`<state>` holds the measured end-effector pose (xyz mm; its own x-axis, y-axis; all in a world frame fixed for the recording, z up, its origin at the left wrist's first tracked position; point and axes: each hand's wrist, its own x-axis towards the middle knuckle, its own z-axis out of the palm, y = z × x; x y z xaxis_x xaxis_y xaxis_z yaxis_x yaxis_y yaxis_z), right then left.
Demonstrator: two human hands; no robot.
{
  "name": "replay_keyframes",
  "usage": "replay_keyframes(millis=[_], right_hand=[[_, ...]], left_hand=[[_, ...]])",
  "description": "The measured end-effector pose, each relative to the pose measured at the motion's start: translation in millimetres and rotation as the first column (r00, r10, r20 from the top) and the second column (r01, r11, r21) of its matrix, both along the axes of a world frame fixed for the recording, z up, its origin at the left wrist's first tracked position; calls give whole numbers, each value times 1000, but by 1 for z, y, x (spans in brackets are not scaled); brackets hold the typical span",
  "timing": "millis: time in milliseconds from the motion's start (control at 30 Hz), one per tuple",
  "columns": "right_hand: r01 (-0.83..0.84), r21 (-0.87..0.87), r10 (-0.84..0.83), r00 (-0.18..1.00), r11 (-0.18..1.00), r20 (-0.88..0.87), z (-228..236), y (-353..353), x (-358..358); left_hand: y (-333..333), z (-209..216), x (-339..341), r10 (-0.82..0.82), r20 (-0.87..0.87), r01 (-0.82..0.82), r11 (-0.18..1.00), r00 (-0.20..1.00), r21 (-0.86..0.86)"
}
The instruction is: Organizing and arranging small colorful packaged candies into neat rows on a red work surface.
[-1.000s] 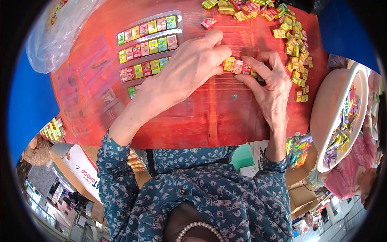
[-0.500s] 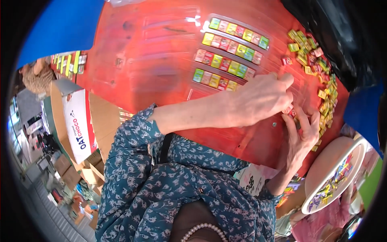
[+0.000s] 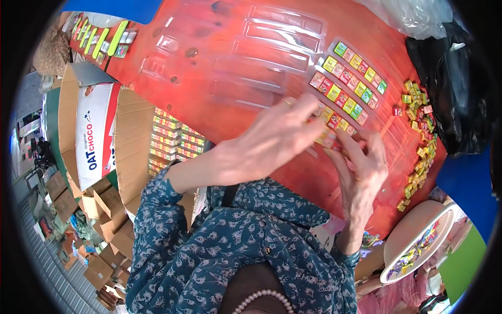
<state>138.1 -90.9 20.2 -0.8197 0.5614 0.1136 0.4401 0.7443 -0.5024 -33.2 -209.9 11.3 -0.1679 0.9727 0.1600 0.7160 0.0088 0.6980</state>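
Note:
My left hand (image 3: 266, 144) reaches across from the left, its closed, slightly blurred fingertips at the near end of a clear plastic tray (image 3: 317, 67). Whatever those fingertips pinch is hidden. Just below, my right hand (image 3: 361, 167) has thumb and fingers closed around a short row of small square wrapped candies (image 3: 328, 139), mostly covered by the fingers. Red, pink, yellow and green candies (image 3: 341, 79) fill slanting rows in the tray. My fingers partly cover its nearest row.
Empty clear trays (image 3: 272, 47) lie left of the filled rows on the red table (image 3: 193, 99). Loose candies (image 3: 421, 152) lie along the right side, beside a black plastic bag (image 3: 449, 89). A white basin (image 3: 389, 261) holds wrapped sweets. Packed trays (image 3: 175, 138) fill a cardboard box (image 3: 133, 141).
Both hands have moved left from the open table at right to the tray's near rows. The view has shifted, showing more of the packed cardboard box.

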Motion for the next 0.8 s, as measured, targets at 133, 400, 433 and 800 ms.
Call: replay_keyframes(millis=[133, 400, 433, 800], right_hand=[[-118, 15, 119, 990, 993, -74, -1, -12, -50], [-237, 56, 243, 958, 970, -150, -10, -31, -105], [-241, 38, 244, 961, 970, -127, -13, -35, -107], [-217, -78, 206, 970, 973, -131, -42, -46, -115]], left_hand=[[-30, 7, -32, 136, -44, -139, 987, 990, -76], [-60, 10, -67, 275, -44, -277, 959, 961, -65], [-64, 6, -69, 282, -43, -284, 956, 959, -68], [-76, -19, -85, 244, -47, -247, 966, 969, -76]])
